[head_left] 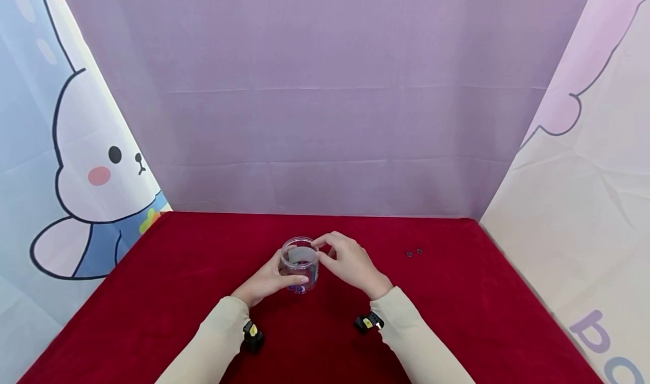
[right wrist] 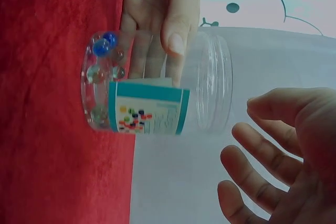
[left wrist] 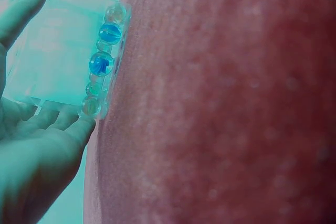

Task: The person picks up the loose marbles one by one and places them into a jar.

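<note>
A clear plastic jar (head_left: 311,270) is gripped by my left hand (head_left: 266,281), with the thumb along its near side and the fingers round the far side. Several glass marbles lie at its bottom, among them a blue marble (right wrist: 101,47) and one with a blue swirl (left wrist: 101,64). A teal-edged label (right wrist: 149,109) sits on the jar's wall. The jar has no lid on its mouth. My right hand (head_left: 350,261) is at the right side of the rim, its fingers loosely bent. In the right wrist view those fingers are just off the mouth, with nothing between them.
Two small dark round pieces, one marble-like piece (head_left: 409,254) and another piece (head_left: 419,251), lie on the red cloth (head_left: 213,243) to the right. A lilac curtain (head_left: 325,102) stands behind the table, and printed cloth panels flank it on both sides.
</note>
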`<state>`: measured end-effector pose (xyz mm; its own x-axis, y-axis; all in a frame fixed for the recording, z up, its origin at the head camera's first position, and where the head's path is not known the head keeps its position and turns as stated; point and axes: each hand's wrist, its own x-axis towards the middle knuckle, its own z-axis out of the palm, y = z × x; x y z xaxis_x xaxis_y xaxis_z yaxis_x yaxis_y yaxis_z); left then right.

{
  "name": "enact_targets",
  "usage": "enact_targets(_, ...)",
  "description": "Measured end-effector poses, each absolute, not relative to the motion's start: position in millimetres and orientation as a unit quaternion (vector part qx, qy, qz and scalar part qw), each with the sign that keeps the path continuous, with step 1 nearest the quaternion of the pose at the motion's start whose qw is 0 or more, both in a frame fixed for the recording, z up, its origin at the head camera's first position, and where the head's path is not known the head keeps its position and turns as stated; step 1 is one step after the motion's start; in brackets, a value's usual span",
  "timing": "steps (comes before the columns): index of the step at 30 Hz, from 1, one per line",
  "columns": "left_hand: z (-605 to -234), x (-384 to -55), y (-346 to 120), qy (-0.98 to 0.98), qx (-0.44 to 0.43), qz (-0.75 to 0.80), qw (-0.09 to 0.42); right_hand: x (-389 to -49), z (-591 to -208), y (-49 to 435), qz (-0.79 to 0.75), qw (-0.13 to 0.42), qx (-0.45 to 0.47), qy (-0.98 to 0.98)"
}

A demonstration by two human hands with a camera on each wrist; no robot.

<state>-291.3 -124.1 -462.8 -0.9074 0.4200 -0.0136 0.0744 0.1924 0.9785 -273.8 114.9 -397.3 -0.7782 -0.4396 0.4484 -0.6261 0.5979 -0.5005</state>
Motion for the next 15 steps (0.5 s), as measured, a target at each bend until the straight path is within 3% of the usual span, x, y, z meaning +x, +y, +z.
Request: enact_targets(15,-466,-292,-124,0.77,0.159,0.603,0.139,-279,-402,153,0.333,0.135,0.252,-0.899)
